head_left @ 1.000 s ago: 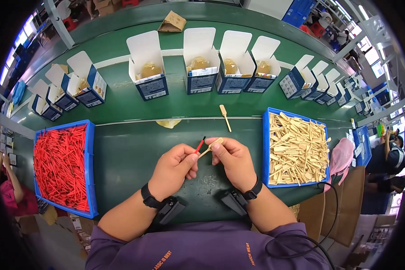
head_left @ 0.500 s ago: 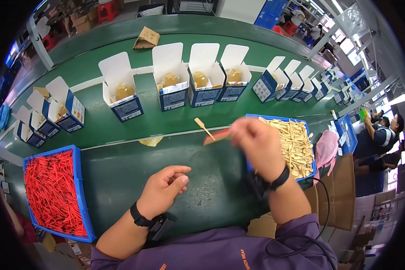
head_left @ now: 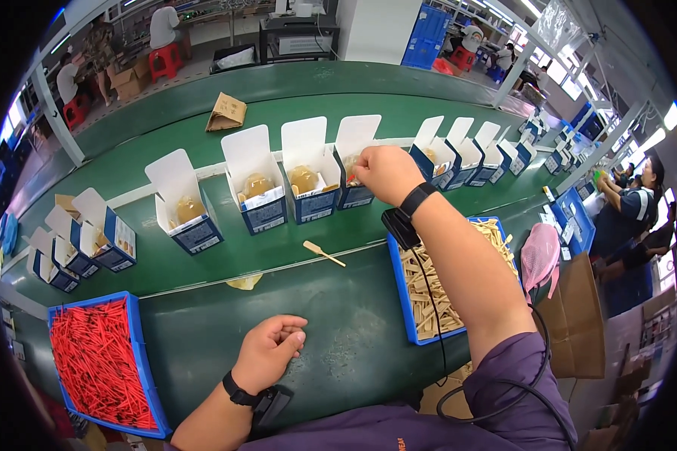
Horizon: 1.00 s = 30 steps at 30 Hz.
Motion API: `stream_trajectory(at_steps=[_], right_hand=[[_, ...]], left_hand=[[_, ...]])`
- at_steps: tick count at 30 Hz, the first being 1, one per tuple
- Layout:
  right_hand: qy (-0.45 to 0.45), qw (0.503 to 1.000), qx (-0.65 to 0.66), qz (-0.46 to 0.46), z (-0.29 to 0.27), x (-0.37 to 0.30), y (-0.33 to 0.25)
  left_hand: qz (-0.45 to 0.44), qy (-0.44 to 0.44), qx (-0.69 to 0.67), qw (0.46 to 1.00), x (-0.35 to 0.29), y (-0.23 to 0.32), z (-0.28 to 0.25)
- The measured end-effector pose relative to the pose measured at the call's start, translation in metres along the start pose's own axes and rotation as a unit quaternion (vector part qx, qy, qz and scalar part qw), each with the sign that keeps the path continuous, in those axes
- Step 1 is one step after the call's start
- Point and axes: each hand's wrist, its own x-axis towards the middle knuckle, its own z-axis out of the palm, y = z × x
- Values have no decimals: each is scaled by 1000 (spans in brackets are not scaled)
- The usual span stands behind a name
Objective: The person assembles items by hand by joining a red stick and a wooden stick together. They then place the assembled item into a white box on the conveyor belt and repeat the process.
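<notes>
My right hand reaches to the open top of a blue-and-white carton in the middle row, its fingers pinched together at the opening. A speck of red shows by the fingertips, but what they hold is hidden. My left hand hovers low over the near dark green worktop, fingers loosely curled in, with nothing seen in them. Between the hands and the cartons lies a small flat wooden spatula. Next to the reached carton stands another open carton with a yellowish round item inside.
A blue tray of thin red sticks sits at left; a blue tray of small wooden spatulas lies under my right forearm. More open cartons line the green belt. A brown paper piece lies behind; a pink bag hangs at right.
My right hand has moved forward and left, from beside the spatula tray to the carton, carrying a blurred reddish item. The view has shifted; my left hand stays curled over the worktop.
</notes>
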Motion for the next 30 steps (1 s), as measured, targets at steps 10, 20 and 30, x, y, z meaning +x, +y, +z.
stream_trajectory(at_steps=[10,20,30], right_hand=[[-103,967,-228,-43,15,28,-29],[-118,986,27,-116,39,-88,-134],[-85,990,72,-90,61,-124,-121]], left_hand=[[-3,-4,11,1000,0,-5,0],[148,121,261,946,-87,41,1],[122,322,405,847,-209,88,-46]])
